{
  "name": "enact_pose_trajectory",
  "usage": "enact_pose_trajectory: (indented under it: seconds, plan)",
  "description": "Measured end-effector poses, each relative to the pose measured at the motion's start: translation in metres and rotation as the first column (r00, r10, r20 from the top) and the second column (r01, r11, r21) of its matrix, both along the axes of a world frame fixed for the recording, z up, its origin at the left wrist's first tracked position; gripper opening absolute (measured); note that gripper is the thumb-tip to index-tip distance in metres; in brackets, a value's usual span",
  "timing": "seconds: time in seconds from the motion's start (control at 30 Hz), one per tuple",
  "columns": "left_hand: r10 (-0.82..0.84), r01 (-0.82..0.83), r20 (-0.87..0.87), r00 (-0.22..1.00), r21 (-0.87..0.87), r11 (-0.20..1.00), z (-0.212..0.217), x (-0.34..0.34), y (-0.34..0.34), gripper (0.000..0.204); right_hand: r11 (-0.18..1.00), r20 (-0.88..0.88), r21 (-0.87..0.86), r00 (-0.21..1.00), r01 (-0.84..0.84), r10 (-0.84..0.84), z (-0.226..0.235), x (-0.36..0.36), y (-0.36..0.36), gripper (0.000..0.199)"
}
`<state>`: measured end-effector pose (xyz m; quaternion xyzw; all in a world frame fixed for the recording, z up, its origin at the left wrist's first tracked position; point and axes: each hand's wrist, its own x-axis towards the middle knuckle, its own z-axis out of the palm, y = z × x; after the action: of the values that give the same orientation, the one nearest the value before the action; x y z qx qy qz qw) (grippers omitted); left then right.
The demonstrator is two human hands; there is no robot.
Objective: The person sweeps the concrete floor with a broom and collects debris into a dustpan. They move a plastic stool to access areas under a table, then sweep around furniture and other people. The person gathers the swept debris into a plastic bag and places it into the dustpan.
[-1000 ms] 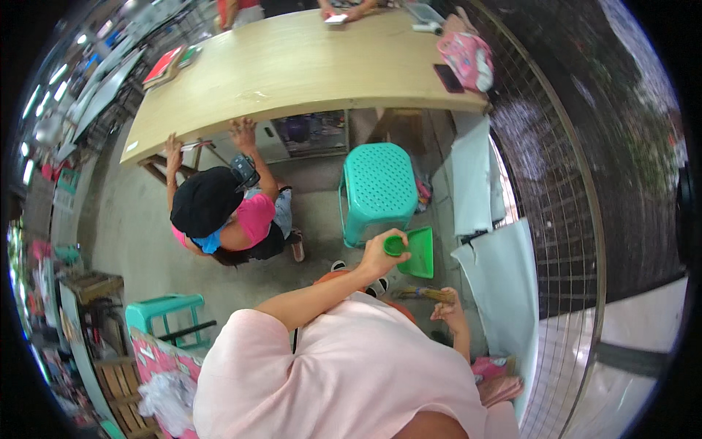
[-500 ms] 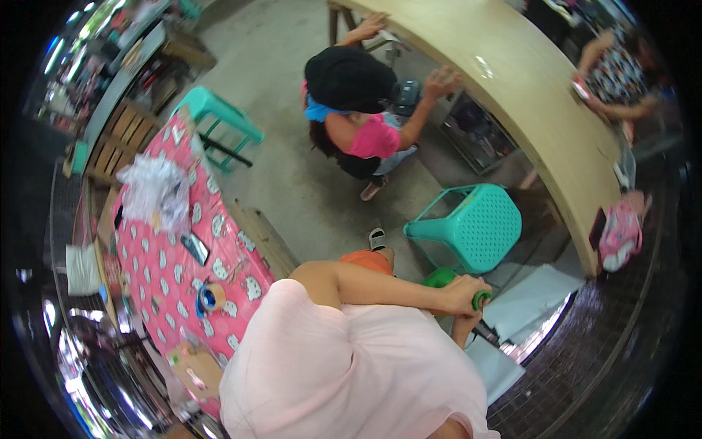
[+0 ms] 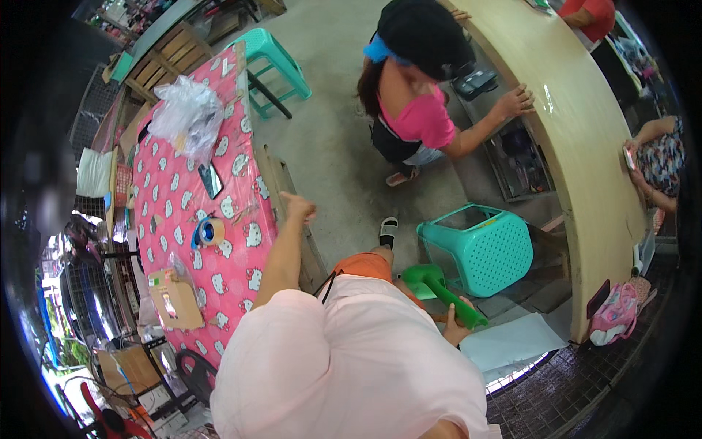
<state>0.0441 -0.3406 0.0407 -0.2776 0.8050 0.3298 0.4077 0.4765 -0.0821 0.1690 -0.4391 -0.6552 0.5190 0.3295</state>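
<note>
My right hand grips the handle end of a green plastic thing with a broad, flared far end and a long thick handle. It slants down to the right in front of my orange shorts; its exact kind I cannot make out. My left hand is stretched forward beside the table's right edge, fingers out and holding nothing. It hovers near the pink patterned table cover, where a blue-rimmed tape roll, a phone and a crumpled clear plastic bag lie.
A turquoise stool lies tipped ahead to the right, and another stool stands beyond the table. Someone in a pink top stoops by the long pale counter. A white board lies at my right; cardboard rests on the table.
My left hand has let go of the green thing and swung across to the left, while my right keeps it. The person in pink now appears farther right, and my view has shifted.
</note>
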Motion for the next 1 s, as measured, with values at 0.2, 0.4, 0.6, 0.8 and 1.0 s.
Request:
enact_pose_trajectory:
  seconds: [0.2, 0.4, 0.6, 0.8, 1.0]
  plan:
    - [0.104, -0.112, -0.116, 0.988, -0.069, 0.991, -0.006, -0.015, -0.1, 0.046, 0.995, 0.134, 0.064, 0.989, -0.073, 0.064, -0.001, 0.004, -0.005, 0.027]
    - [-0.667, 0.858, -0.621, 0.411, 0.016, 0.513, 0.08, 0.08, 0.066, 0.097, 0.994, 0.194, 0.076, 0.979, -0.084, 0.068, 0.026, 0.019, -0.005, 0.033]
    - [-0.714, 0.878, -0.7, -0.014, 0.333, -0.344, 0.176, 0.253, 0.22, 0.083, 0.984, 0.189, 0.176, 0.982, -0.023, -0.01, 0.031, 0.048, -0.019, 0.034]
    - [-0.939, 0.85, -0.316, 0.138, 0.525, -0.052, 0.094, 0.276, 0.3, 0.084, 0.988, 0.271, 0.147, 0.959, 0.04, -0.079, 0.029, 0.06, -0.04, 0.042]
    - [-0.842, 0.707, 0.062, 0.535, 0.513, 0.487, -0.013, 0.206, 0.385, 0.083, 0.996, 0.249, 0.084, 0.968, -0.005, -0.016, 0.039, 0.02, -0.039, 0.049]
